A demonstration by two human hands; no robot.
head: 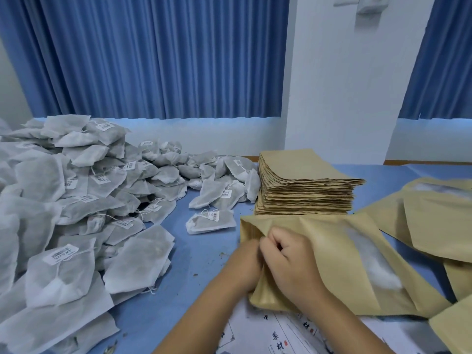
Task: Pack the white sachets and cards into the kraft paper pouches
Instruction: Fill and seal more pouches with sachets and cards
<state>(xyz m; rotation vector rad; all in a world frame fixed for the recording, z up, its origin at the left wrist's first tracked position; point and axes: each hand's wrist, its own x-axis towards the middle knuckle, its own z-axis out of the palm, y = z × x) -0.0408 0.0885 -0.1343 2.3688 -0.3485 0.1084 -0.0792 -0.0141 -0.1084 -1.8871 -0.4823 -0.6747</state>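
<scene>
A kraft paper pouch [339, 254] with a clear window lies in front of me, its mouth toward the left. My left hand [244, 267] and my right hand [288, 261] both pinch the pouch's mouth edge, fingers curled. White filling shows through the window. A big heap of white sachets [76, 200] with barcode tags covers the table's left half; one sachet [210, 222] lies alone near the pouch. Printed cards [278, 335] lie under my forearms at the front edge.
A tall stack of flat kraft pouches [304, 190] stands just behind my hands. More kraft pouches [434, 221] are spread on the right. The table has a blue cover [194, 254]. Blue curtains and a white pillar stand behind.
</scene>
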